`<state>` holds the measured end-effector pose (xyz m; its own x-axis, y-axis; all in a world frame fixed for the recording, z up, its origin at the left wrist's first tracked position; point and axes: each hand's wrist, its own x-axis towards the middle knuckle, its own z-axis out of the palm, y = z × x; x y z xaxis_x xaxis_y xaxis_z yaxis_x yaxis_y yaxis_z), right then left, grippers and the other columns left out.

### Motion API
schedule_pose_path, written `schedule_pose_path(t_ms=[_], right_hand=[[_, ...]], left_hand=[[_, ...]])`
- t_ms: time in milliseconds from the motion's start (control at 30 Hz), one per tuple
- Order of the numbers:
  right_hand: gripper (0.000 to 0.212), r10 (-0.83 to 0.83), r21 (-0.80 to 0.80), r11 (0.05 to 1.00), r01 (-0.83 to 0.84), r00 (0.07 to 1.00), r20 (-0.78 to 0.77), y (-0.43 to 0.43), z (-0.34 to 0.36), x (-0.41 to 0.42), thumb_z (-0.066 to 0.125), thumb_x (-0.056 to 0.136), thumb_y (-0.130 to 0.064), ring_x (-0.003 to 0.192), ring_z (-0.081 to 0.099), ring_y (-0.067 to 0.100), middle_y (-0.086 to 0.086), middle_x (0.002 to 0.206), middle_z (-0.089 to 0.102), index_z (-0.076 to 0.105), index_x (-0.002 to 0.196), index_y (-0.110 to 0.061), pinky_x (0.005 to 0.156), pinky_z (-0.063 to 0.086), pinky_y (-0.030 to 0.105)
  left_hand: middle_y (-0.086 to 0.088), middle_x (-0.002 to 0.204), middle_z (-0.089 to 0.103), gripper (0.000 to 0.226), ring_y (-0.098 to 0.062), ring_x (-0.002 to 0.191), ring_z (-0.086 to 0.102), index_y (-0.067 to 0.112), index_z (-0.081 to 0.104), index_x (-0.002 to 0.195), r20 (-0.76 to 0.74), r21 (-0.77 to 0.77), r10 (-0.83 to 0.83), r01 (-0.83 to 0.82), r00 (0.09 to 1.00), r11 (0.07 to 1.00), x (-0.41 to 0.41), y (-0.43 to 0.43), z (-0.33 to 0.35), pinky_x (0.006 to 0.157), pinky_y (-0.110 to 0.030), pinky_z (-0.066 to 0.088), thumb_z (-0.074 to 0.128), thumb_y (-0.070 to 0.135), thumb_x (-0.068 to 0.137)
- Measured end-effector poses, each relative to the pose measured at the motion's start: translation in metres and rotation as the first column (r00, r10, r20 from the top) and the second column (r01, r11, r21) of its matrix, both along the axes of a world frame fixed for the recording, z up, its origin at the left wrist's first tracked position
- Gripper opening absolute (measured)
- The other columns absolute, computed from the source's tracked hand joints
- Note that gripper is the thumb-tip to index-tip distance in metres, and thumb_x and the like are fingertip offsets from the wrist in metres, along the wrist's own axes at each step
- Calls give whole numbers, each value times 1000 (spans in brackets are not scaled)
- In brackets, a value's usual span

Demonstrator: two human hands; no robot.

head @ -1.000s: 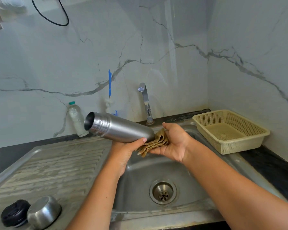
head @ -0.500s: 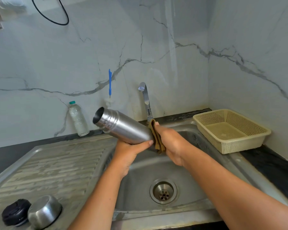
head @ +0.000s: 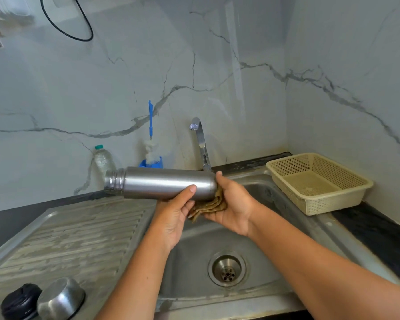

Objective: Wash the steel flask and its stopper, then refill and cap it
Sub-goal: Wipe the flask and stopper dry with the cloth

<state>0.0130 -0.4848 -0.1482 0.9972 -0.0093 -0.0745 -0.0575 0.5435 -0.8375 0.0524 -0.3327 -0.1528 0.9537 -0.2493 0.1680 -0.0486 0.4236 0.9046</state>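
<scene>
1. The steel flask [head: 166, 182] lies horizontal in the air over the left edge of the sink [head: 194, 250]. Its open threaded mouth points left and its base points right. No cap is on it.
2. The left hand [head: 173, 215] supports the flask from below near the base end. Its grip is clamped on the body, with the thumb laid across the near side.
3. The right hand [head: 233, 204] cups the flask's base, palm turned up. Its grip is closed round a folded brown cloth [head: 210, 205], which is pressed against the base and hangs just below it. One fingertip shows over the top of the base.
4. The black stopper [head: 21, 301] and a steel cup lid [head: 60, 299] sit side by side, touching, on the draining board [head: 67, 232] at the near left corner, well apart from the flask.
5. The tap [head: 201, 144] stands behind the flask's base end. No water is seen running from it. The drain [head: 227, 269] is uncovered.
6. Against the marble wall stand a clear plastic bottle [head: 103, 158] and a blue-handled bottle brush [head: 150, 118] in a blue holder.
7. A cream plastic basket [head: 321, 202] sits at the far right of the sink, beside the dark desk [head: 379, 232].
</scene>
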Motion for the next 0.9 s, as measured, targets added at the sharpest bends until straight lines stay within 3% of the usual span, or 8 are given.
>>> schedule_pose_path(t_ms=[133,233,433,567,700,833,900], right_hand=[[59,-54,-95,994,56,998,22,7,4,0,43,103,-59,126,61,36,24,135,64,65,133,-13,113,44,49],[60,-84,-106,990,90,994,64,2,8,-2,38,105,-59,125,63,30,17,126,70,65,131,-12,114,44,48],[59,-99,-147,983,114,990,105,-2,11,-6,31,107,-57,118,68,19,4,121,75,68,129,-16,114,44,41],[68,-84,-162,982,94,994,73,-11,9,-5,28,105,-63,119,68,27,9,123,74,69,129,-15,112,46,50],[84,-29,-85,996,30,999,23,-21,6,-1,21,99,-75,123,64,40,18,127,70,64,134,-12,109,44,62],[94,44,3,999,-44,998,-53,-22,6,1,21,93,-82,117,65,40,25,129,67,62,138,-10,96,54,53],[98,75,31,997,-72,993,-92,-21,6,1,22,90,-86,118,66,39,26,128,67,64,135,-9,100,53,52]], left_hand=[[6,110,79,61,-9,111,72,23,61,125,21,9,66,-66,998,998,3,7,2,101,-30,52,81,8,69],[6,113,79,63,-9,111,72,22,62,127,20,32,70,-70,997,997,4,9,1,102,-31,52,83,9,69],[1,119,77,63,-13,116,71,19,61,130,57,134,-14,7,998,991,-1,8,0,97,-29,54,83,8,72],[-3,114,79,53,-16,113,73,18,65,122,81,218,-117,97,990,971,-7,7,-2,87,-23,57,81,5,72],[-4,113,79,52,-18,113,72,16,65,121,106,204,-140,117,984,972,-8,3,-2,86,-23,59,77,1,73],[-4,114,78,54,-18,114,72,15,63,124,124,166,-123,101,985,981,-4,2,-3,89,-24,58,80,-1,75],[-4,114,78,55,-19,114,72,15,64,124,143,185,-106,79,984,980,-1,2,-4,89,-25,58,84,0,74]])
